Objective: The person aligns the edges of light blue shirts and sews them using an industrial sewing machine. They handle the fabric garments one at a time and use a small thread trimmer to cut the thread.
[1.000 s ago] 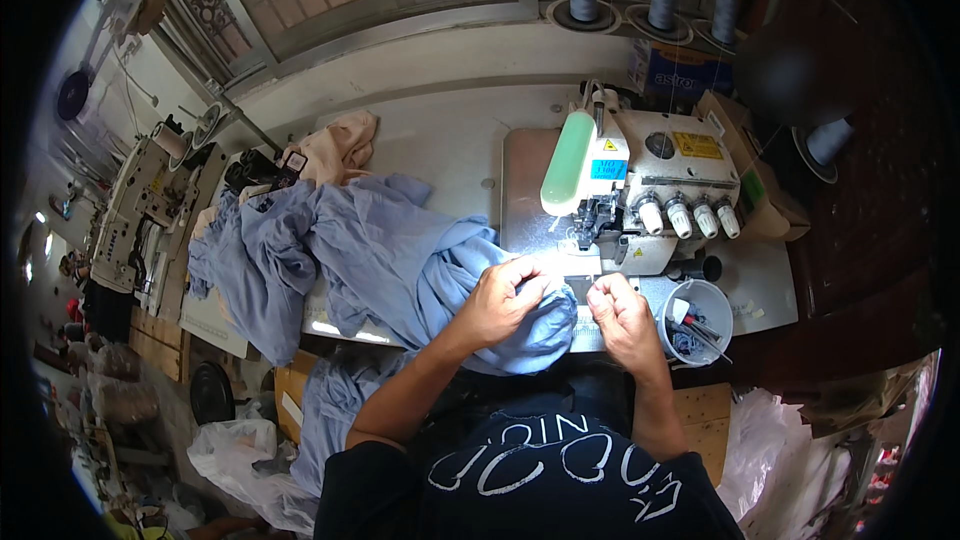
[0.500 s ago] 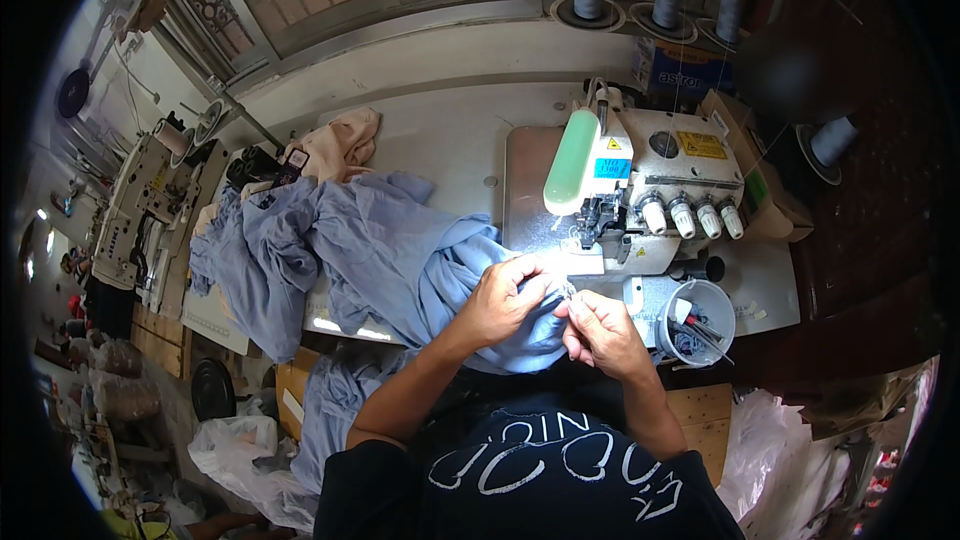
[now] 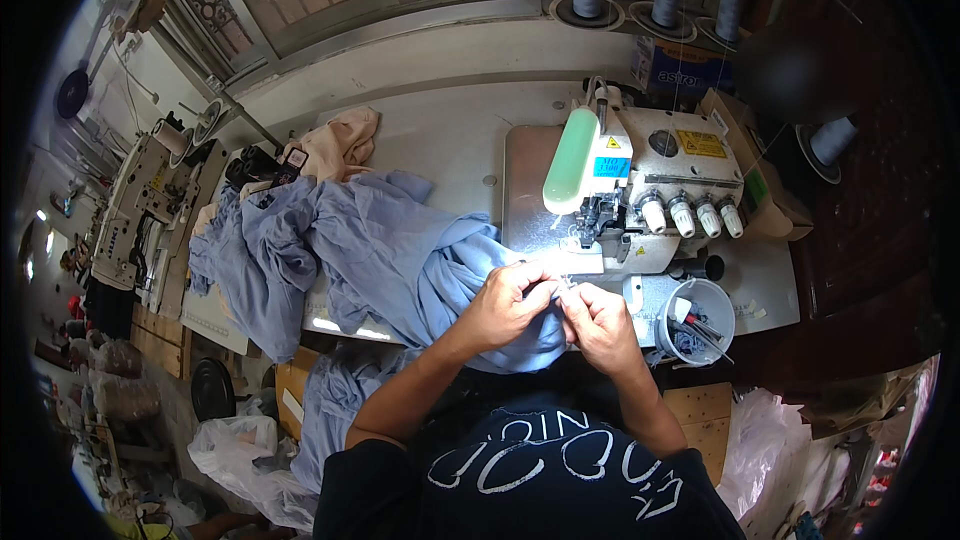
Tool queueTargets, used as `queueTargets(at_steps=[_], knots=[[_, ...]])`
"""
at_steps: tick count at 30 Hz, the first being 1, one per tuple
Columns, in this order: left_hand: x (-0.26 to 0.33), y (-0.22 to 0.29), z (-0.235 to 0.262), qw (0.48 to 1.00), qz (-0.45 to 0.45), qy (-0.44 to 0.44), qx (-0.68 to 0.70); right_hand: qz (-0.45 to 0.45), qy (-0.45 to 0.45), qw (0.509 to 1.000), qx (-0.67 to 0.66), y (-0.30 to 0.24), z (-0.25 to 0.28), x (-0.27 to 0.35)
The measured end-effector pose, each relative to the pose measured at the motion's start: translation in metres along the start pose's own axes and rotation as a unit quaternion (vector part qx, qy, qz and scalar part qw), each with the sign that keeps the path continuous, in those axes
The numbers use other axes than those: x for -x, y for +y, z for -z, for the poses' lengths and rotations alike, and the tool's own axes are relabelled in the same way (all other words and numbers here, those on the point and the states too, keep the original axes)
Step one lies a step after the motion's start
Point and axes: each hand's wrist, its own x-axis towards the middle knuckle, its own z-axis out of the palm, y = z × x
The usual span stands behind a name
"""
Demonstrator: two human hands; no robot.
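Note:
Blue cloth (image 3: 390, 240) lies bunched across the table and drapes over its front edge below my hands. My left hand (image 3: 508, 306) is closed, thumb against fingers, on an edge of this cloth. Close beside it, my right hand (image 3: 602, 328) pinches at the same bit of edge, where pale loose threads seem to show between the fingertips. The exact bit held is small and partly hidden by my fingers. Just beyond my hands stands an overlock sewing machine (image 3: 690, 170), its needle area (image 3: 598, 225) brightly lit. A pale green lamp-like cover (image 3: 572, 162) hangs over it.
To the right of my hands stands a clear tub (image 3: 727, 302) with scraps and tools. Thread cones (image 3: 668, 0) are at the back right. Beige cloth (image 3: 350, 140) lies behind the blue pile. Another sewing machine (image 3: 145, 205) is at far left, with plastic bags (image 3: 240, 460) on the floor.
My right hand has turned and risen slightly, its fingertips now closer to my left fingertips. My left hand and the cloth pile have barely moved.

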Motion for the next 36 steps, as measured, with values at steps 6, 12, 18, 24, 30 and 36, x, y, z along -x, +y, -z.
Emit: queueTargets(at_steps=[6, 12, 18, 24, 30, 36], knots=[[0.000, 0.007, 0.002, 0.999, 0.037, 0.020, -0.006, -0.027, 0.056, 0.990, -0.125, -0.010, 0.016, -0.001], [-0.002, 0.002, 0.004, 0.999, -0.020, 0.024, -0.008, 0.102, 0.119, 0.986, 0.065, -0.015, 0.015, -0.009], [0.001, 0.006, 0.001, 0.997, -0.050, 0.042, -0.041, 0.165, 0.094, 0.974, 0.126, 0.004, 0.004, -0.022], [0.006, 0.000, 0.003, 0.975, -0.162, 0.039, -0.147, 0.182, 0.149, 0.970, 0.054, 0.024, -0.013, -0.025], [0.008, -0.005, 0.005, 0.970, -0.171, 0.038, -0.167, 0.126, 0.120, 0.984, 0.043, 0.016, -0.009, -0.019], [0.003, 0.013, 0.003, 0.995, -0.076, 0.024, -0.066, 0.045, 0.061, 0.997, -0.032, 0.010, -0.002, -0.020]])
